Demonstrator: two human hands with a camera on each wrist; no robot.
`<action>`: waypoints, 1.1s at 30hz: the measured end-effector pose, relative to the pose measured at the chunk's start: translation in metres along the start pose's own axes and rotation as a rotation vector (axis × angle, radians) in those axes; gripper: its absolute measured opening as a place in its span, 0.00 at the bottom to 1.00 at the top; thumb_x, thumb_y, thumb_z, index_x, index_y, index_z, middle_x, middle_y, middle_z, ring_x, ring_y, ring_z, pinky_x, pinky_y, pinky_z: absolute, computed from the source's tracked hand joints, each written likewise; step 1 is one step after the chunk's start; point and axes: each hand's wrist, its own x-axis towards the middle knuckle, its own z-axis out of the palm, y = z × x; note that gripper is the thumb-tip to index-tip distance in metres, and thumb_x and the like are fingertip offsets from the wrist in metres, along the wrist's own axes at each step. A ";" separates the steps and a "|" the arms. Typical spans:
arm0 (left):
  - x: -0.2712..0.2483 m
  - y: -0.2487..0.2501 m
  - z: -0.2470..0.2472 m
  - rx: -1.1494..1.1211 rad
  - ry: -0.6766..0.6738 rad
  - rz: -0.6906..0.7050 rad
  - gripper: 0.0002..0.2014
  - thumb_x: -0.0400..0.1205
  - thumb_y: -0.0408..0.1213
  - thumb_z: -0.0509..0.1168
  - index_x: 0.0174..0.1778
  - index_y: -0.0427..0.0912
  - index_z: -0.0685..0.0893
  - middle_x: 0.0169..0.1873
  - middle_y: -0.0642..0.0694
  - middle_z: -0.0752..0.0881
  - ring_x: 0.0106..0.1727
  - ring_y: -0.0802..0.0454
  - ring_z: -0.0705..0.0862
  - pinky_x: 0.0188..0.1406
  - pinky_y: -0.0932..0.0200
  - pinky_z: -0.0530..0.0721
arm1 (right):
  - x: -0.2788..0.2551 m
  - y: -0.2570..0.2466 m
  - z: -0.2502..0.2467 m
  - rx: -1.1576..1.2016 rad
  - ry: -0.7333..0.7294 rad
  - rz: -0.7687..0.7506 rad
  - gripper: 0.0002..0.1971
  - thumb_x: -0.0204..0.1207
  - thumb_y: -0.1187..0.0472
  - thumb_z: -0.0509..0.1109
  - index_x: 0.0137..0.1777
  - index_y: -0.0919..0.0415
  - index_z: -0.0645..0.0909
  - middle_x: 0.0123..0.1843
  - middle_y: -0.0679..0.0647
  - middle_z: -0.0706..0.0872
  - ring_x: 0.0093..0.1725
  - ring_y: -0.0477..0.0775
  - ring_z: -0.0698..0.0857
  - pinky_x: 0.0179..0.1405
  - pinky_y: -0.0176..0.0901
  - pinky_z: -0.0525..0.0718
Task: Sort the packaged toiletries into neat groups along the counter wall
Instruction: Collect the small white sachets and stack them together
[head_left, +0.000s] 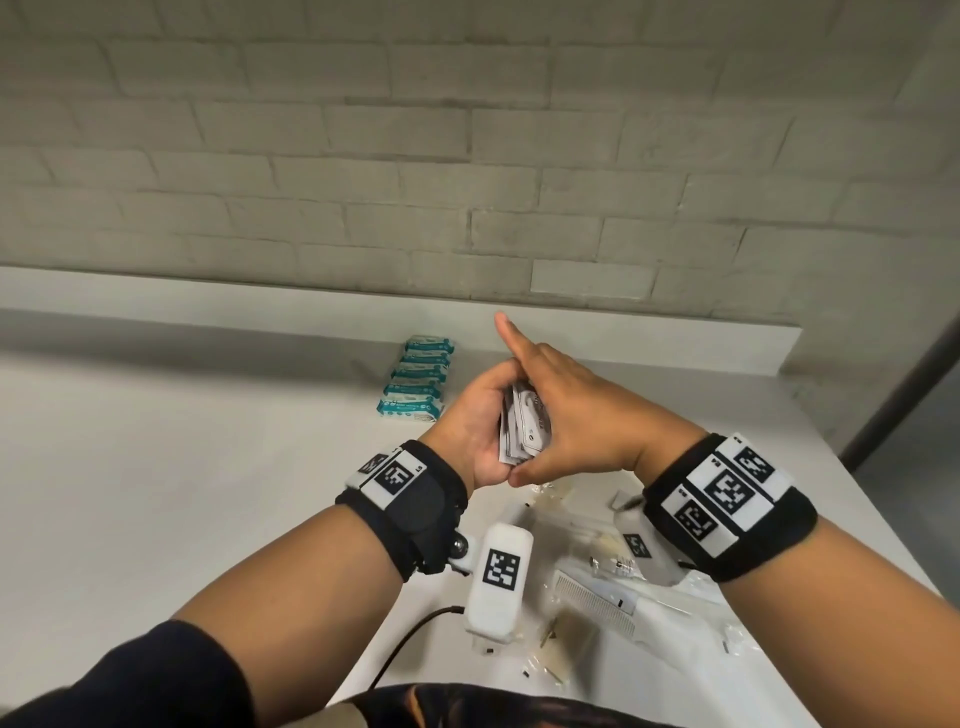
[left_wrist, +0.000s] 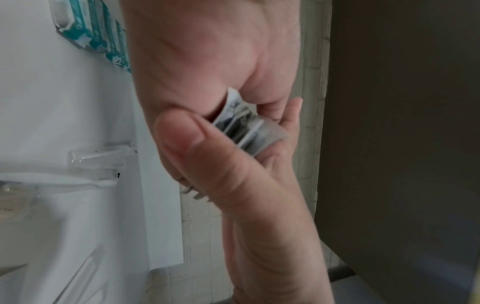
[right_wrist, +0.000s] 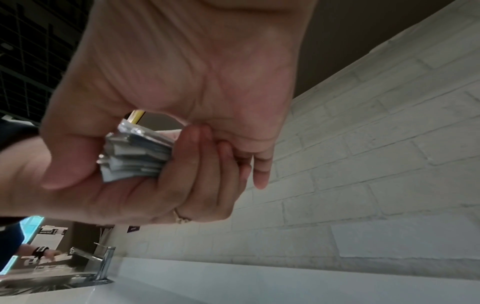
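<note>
Pale brick wall is running behind a white counter with a low upstand. Chrome tap is standing over a sink at the counter's far end. Grey floor is showing at right.

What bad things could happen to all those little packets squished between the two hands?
The left hand grips a fanned stack of small grey-white sachets while the right hand presses flat against them. Their edges are uneven, so some could slip out of the grip and scatter on the white counter. Falling ones might knock the neat row of teal-and-white packets crooked, or get lost among the clear-wrapped combs and swabs lying below.
</note>
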 end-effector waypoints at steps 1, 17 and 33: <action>0.001 0.000 -0.001 0.001 0.015 0.007 0.19 0.80 0.50 0.65 0.56 0.38 0.84 0.51 0.38 0.83 0.52 0.44 0.85 0.57 0.52 0.83 | 0.002 0.000 0.001 -0.014 0.014 -0.009 0.73 0.54 0.45 0.84 0.77 0.34 0.23 0.68 0.51 0.69 0.69 0.48 0.69 0.70 0.40 0.70; 0.034 -0.003 -0.063 -0.233 0.302 0.401 0.04 0.85 0.34 0.58 0.52 0.48 0.72 0.33 0.48 0.76 0.31 0.55 0.82 0.35 0.60 0.85 | 0.065 0.013 0.055 0.801 -0.195 0.496 0.35 0.64 0.73 0.78 0.65 0.58 0.61 0.49 0.57 0.82 0.46 0.56 0.85 0.42 0.52 0.85; 0.020 0.019 -0.151 1.469 0.350 0.028 0.22 0.74 0.44 0.75 0.59 0.48 0.74 0.66 0.49 0.73 0.65 0.52 0.75 0.59 0.60 0.74 | 0.079 0.041 0.111 -0.312 -0.328 0.177 0.17 0.70 0.65 0.65 0.59 0.57 0.71 0.56 0.55 0.77 0.49 0.56 0.77 0.44 0.45 0.75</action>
